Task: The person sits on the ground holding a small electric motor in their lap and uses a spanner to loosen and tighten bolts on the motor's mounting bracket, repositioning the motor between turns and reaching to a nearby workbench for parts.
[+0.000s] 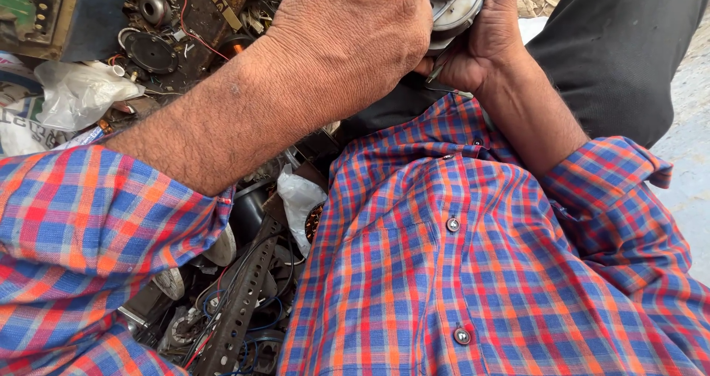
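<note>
I hold one round metal motor part (pixel 452 2) up at twelve o'clock, right at the top edge of my view, so I see only its lower half. My left hand (pixel 355 39) is curled shut on its left side, at about nine o'clock from the part. My right hand (pixel 484 47) cups it from below, at about five o'clock, with the fingers wrapped behind it. Both hands touch it, and the left one covers more of it. I cannot tell which way its long side runs. Below my left arm, at eight o'clock, lies a pile of scrap (pixel 222 302) with one long metal strip with holes (pixel 240 309) and two white plastic bags (pixel 78 91).
</note>
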Motion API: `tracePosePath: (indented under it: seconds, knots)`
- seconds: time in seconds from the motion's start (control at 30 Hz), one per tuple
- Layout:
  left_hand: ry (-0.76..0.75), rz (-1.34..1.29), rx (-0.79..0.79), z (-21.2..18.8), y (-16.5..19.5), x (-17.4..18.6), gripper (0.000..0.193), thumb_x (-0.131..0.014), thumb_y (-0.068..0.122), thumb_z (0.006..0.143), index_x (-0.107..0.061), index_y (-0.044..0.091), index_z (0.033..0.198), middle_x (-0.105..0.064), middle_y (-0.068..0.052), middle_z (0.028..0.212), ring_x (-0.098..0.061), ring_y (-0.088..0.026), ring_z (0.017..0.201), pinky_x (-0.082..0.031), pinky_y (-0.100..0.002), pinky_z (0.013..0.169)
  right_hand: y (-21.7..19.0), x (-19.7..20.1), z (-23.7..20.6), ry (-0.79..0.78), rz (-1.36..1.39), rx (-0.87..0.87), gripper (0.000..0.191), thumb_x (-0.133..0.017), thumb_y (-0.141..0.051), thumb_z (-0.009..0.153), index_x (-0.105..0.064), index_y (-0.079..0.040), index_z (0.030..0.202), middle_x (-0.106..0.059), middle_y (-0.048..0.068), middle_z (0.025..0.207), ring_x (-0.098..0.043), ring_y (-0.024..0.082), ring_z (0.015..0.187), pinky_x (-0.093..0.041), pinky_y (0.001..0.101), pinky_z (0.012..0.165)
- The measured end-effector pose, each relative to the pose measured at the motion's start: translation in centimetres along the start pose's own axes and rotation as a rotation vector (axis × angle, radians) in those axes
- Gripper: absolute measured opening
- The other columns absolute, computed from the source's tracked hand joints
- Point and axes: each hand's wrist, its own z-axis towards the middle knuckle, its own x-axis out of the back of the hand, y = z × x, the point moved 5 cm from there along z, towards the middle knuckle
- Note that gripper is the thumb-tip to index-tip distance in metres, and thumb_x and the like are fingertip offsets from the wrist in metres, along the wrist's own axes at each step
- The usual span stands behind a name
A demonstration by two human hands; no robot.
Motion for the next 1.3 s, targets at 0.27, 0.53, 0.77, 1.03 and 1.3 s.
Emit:
tracePosePath:
  seconds: [0.27, 0.53, 0.77, 1.03, 1.3]
  knots:
    - [-0.018, -0.021, 0.002, 0.3, -0.1, -0.3, 0.020, -0.076, 0.027, 0.090, -0.076, 0.007, 0.089, -0.067, -0.008, 0.082, -0.070, -0.016, 0.077, -0.057, -0.033, 0.053, 0.2, 0.2, 0.0, -0.010, 0.022, -0.013, 0.117, -0.050, -0.084, 0.087, -0.031, 0.005, 0.161, -0.046, 0.037, 0.153, -0.062, 0.050, 0.140, -0.065, 0.0700, 0.098]
    - [-0.280, -0.349, 0.281, 0.9, -1.2, -2.7, 0.024, -0.078, 0.025, 0.081, -0.076, 0.004, 0.093, -0.073, -0.017, 0.076, -0.073, -0.031, 0.065, -0.057, -0.047, 0.049, 0.1, -0.6, 0.0, -0.046, -0.046, 0.008, 0.111, -0.054, -0.082, 0.089, -0.037, 0.003, 0.158, -0.051, 0.034, 0.149, -0.064, 0.045, 0.136, -0.064, 0.0666, 0.098]
    - [-0.800, -0.557, 0.428, -0.4, -3.6, -3.8, 0.018, -0.067, 0.016, 0.085, -0.074, 0.001, 0.090, -0.071, -0.025, 0.080, -0.074, -0.038, 0.070, -0.058, -0.050, 0.061, -0.6, -1.7, -0.2, -0.068, -0.096, 0.025, 0.111, -0.056, -0.081, 0.085, -0.050, 0.007, 0.153, -0.061, 0.035, 0.139, -0.069, 0.045, 0.124, -0.063, 0.0606, 0.090]
    - [0.084, -0.112, 0.036, -1.6, -1.5, 2.3, 0.015, -0.075, 0.022, 0.092, -0.075, 0.008, 0.086, -0.065, -0.008, 0.091, -0.067, -0.022, 0.088, -0.054, -0.039, 0.066, -0.7, -2.1, -0.4, -0.060, -0.011, -0.010, 0.107, -0.057, -0.080, 0.090, -0.046, 0.004, 0.154, -0.058, 0.032, 0.144, -0.067, 0.043, 0.131, -0.065, 0.0614, 0.095]
    - [0.087, 0.195, -0.044, -0.9, 0.5, 1.2, 0.010, -0.075, 0.018, 0.088, -0.075, 0.008, 0.086, -0.060, -0.002, 0.086, -0.062, -0.016, 0.095, -0.052, -0.034, 0.073, -0.7, -1.7, -0.6, -0.015, 0.056, -0.019, 0.106, -0.060, -0.076, 0.089, -0.044, 0.005, 0.156, -0.053, 0.033, 0.149, -0.064, 0.045, 0.138, -0.065, 0.0671, 0.100]
